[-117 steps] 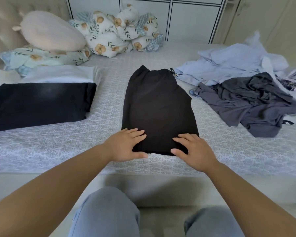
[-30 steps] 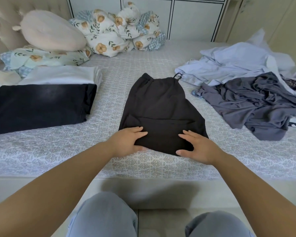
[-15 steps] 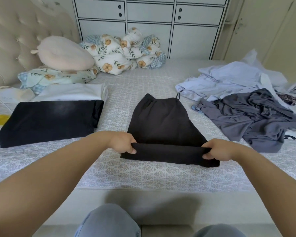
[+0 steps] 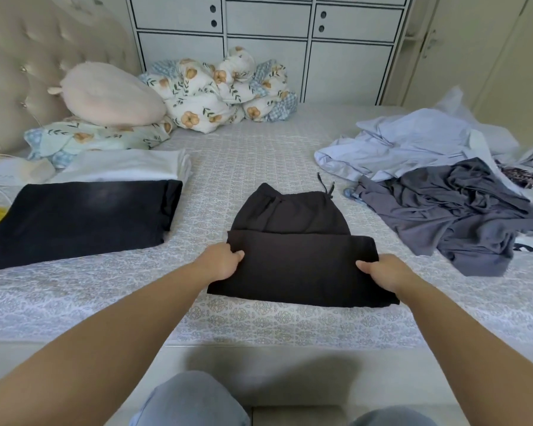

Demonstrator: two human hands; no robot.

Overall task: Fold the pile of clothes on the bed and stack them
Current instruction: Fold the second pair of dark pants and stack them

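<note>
Black drawstring shorts (image 4: 296, 259) lie in the middle of the bed (image 4: 259, 321), their near part folded up over the waist half. My left hand (image 4: 220, 261) pinches the left end of the raised fold. My right hand (image 4: 382, 272) grips the right end. At the left lie a folded black garment (image 4: 77, 219) and, behind it, a folded white garment (image 4: 126, 164). To the right sits the unfolded pile: a crumpled grey garment (image 4: 462, 210) in front of a pale blue shirt (image 4: 413, 142).
Pillows (image 4: 111, 93) and a bundled floral quilt (image 4: 219, 90) sit at the head of the bed by the padded headboard (image 4: 19, 66). A white wardrobe (image 4: 268, 35) stands behind. A small patterned dark item (image 4: 530, 178) lies at the far right. My knees are below the bed edge.
Both hands went from lying flat on the shorts to gripping the near hem. They have carried it up and away, so the folded flap now covers more of the shorts.
</note>
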